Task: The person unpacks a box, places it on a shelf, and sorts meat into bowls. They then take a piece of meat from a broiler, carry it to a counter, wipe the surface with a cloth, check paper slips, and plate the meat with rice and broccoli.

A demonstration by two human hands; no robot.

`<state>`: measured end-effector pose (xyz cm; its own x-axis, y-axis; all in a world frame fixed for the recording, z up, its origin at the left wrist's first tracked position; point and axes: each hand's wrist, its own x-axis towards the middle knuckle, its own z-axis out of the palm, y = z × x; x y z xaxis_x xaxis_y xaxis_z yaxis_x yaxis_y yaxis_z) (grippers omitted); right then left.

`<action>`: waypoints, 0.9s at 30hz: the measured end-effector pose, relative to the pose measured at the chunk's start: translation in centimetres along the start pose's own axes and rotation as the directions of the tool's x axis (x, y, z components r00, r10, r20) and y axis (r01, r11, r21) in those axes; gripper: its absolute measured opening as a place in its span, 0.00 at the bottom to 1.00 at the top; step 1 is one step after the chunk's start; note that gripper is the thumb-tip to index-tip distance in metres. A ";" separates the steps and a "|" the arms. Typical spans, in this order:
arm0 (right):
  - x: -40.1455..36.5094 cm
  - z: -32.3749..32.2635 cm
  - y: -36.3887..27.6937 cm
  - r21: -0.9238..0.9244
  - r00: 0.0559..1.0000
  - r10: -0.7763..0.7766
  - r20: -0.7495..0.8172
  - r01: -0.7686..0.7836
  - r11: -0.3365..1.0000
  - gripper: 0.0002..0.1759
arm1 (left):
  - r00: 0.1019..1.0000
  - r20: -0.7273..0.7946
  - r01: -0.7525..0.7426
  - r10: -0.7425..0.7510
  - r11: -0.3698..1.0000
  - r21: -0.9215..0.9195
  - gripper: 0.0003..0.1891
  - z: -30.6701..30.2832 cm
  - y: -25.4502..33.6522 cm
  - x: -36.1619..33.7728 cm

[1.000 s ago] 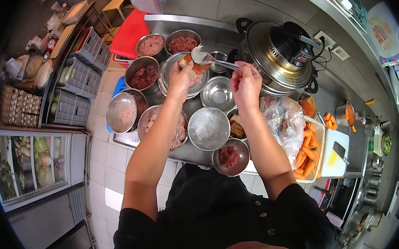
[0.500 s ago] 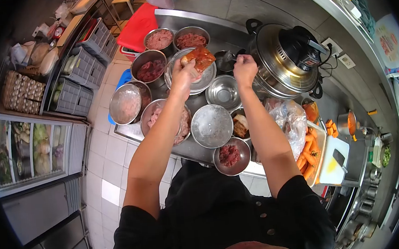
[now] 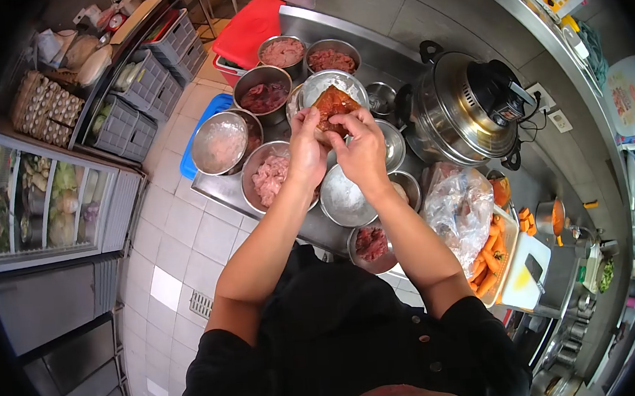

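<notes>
A glossy orange-brown, packet-like piece point(image 3: 338, 107) is held up between my two hands, one corner pointing away from me. My left hand point(image 3: 307, 151) is closed on its left edge. The fingers of my right hand point(image 3: 362, 149) pinch its near right side. Behind it, a steel bowl with a pale coating inside point(image 3: 354, 83) is partly covered by the piece. Below my wrists sits a steel bowl holding white powder point(image 3: 345, 196). Left of my left forearm, a bowl of pale pink meat point(image 3: 269, 181) stands on the steel table point(image 3: 218, 192).
More meat fills a steel pot point(image 3: 265, 99) and two bowls at the back. A large lidded cooker point(image 3: 466, 107) stands at the right. Nearer are a plastic bag point(image 3: 459, 201), carrots point(image 3: 487, 260) and a white cutting board point(image 3: 525, 272). A red lid point(image 3: 250, 30) lies back left.
My right hand has left the small pot by the cooker and come to the piece. My left hand has brought the piece slightly right and nearer. The whole view has shifted.
</notes>
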<state>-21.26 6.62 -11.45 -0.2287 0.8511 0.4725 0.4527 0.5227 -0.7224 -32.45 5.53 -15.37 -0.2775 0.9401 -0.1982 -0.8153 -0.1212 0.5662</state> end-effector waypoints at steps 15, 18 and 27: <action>-1.8 3.1 -3.1 0.330 0.955 0.159 0.249 -0.238 0.914 0.09 | 0.998 -0.013 -0.054 0.054 0.998 -0.041 0.20 -3.7 4.8 -3.9; -1.9 3.4 -6.0 0.241 0.961 0.158 0.228 -0.213 0.947 0.09 | 0.997 0.004 -0.074 0.074 0.996 -0.045 0.20 -4.3 6.5 -4.7; -4.4 5.4 -10.1 0.032 0.930 -0.256 0.262 0.257 0.966 0.08 | 0.989 -0.063 -0.144 0.137 0.982 -0.121 0.21 -6.8 9.6 -8.9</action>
<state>-29.51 -2.10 -8.99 -0.5546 0.6707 0.4925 0.3511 0.7252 -0.5923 -41.24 -6.19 -13.62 -0.4180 0.8926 -0.1689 -0.8222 -0.2927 0.4882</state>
